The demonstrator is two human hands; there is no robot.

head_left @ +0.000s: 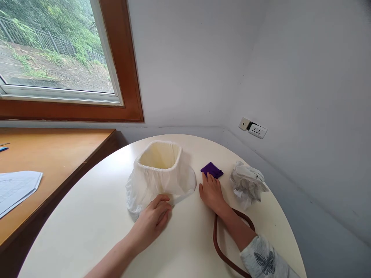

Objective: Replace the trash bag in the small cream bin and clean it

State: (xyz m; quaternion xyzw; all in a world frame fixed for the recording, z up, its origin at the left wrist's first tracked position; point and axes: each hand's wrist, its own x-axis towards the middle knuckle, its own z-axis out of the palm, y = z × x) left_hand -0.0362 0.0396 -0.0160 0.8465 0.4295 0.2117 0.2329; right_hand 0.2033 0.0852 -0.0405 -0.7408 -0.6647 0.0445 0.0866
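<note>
A white plastic bag (158, 180) is stretched over the rim of a squarish container, its loose skirt spreading on the table. My left hand (155, 216) lies against the front edge of this skirt, fingers curled together; whatever may be between them is hidden. To the right, my right hand (211, 192) lies palm down with fingers spread, the fingertips at the near edge of a small folded purple cloth (212, 169). Under my right forearm runs a bent brown cord or tube (216, 239). A crumpled pale plastic bag (248, 181) sits just right of that hand.
Everything stands on a round white table (87, 227) in a room corner. At the left a wooden desk (63, 148) holds papers (19, 189) and a blue object at the picture's edge. A wall socket (257, 131) is behind, and a window (55, 46) is at upper left.
</note>
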